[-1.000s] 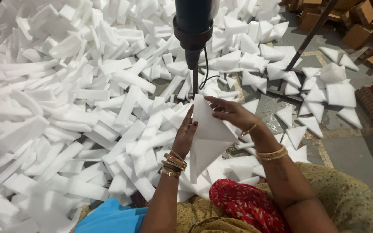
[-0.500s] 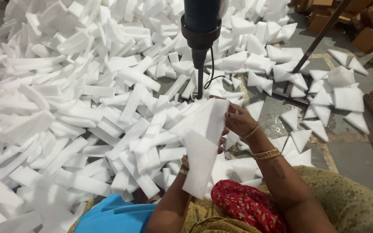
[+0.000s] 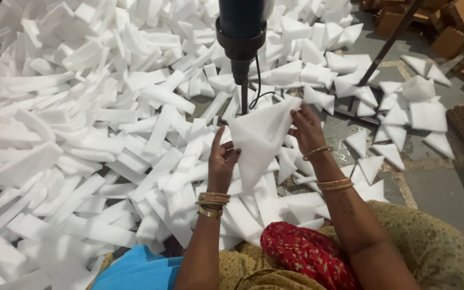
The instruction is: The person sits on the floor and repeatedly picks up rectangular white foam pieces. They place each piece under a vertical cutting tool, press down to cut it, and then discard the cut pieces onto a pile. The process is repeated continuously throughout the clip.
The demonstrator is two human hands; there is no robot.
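Observation:
A white foam sheet folded into a cone shape [image 3: 259, 140] is held up between both hands, point downward. My left hand [image 3: 222, 161] grips its left edge, fingers up. My right hand [image 3: 307, 129] pinches its upper right corner. Directly above and behind the cone hangs a dark tool body [image 3: 241, 32] with a thin vertical tip [image 3: 244, 96] and a black cable. The cone's top edge sits right at the tip's lower end. Gold bangles ring both wrists.
A big heap of white foam strips [image 3: 92, 123] covers the floor to the left and ahead. Finished white foam triangles [image 3: 404, 107] lie scattered on the grey floor at the right. A dark metal stand leg [image 3: 388, 43] slants at upper right; brown cardboard boxes [image 3: 452, 37] beyond.
The foam piece has turned: one second ago it was held flat below the tip, then lifted as a long fold, and now it is spread as a cone at the tip.

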